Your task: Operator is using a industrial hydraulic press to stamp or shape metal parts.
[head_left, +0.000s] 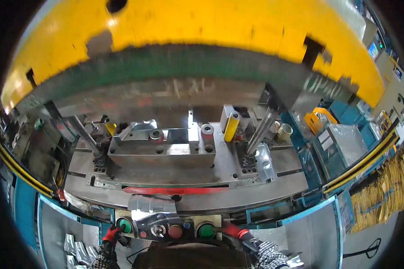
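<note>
My left hand (113,233), in a red and dark glove, reaches to the left green push button (125,225) of a control box. Its fingers are stretched onto the button's edge, and it grips nothing. On the other side, my right hand (231,230), gloved the same way, lies with fingers extended at the right green push button (206,230). Between them sit a red button (175,231) and smaller switches. A bent silver sheet-metal part (153,207) rests on top of the box. Behind it stands the lower die (161,159) of a press.
The press's yellow ram (202,27) and upper die (166,67) hang over the lower die, joined by guide posts (86,136). A metal part (265,163) lies at the bed's right. Several formed parts (78,251) lie in the left blue-edged bin. Yellow-black rails (361,163) flank the press.
</note>
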Motion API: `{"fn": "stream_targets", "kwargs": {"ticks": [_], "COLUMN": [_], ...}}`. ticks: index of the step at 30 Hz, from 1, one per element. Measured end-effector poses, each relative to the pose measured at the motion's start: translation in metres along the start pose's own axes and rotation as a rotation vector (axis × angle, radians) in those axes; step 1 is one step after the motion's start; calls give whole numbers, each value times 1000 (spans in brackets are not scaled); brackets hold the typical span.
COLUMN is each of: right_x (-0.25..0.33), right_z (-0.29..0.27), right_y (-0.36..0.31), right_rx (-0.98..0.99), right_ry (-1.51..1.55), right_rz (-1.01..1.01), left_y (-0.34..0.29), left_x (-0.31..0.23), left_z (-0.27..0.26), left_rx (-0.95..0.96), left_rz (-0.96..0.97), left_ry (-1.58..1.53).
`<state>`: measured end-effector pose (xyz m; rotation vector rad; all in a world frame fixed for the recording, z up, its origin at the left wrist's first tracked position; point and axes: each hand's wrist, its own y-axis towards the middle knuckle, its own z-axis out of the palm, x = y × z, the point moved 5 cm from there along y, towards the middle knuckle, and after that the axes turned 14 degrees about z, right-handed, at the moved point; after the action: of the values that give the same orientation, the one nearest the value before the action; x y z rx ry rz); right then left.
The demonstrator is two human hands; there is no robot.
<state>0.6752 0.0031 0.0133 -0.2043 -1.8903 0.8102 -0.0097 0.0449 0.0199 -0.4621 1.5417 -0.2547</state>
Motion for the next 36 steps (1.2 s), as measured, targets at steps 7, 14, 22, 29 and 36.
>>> {"fn": "stream_targets", "kwargs": {"ticks": [7, 14, 22, 29, 36], "right_x": [-4, 58, 67, 123, 106], "right_z": [-251, -397, -393, -357, -377], "right_y": [-49, -13, 60, 29, 16], "right_rx": [-500, -1329, -1164, -1051, -1013], "right_ry": [334, 19, -386, -374, -451], "right_rz": [50, 13, 225, -74, 186], "left_y": [49, 32, 149, 240, 210], "left_x": [-174, -496, -548, -510, -535], "left_z": [-40, 229, 429, 448, 472], "left_rx": [161, 517, 822, 1137, 1209], "left_rz": [273, 1230, 1403, 711, 801], "left_ry": [453, 650, 1446, 1259, 1110]}}
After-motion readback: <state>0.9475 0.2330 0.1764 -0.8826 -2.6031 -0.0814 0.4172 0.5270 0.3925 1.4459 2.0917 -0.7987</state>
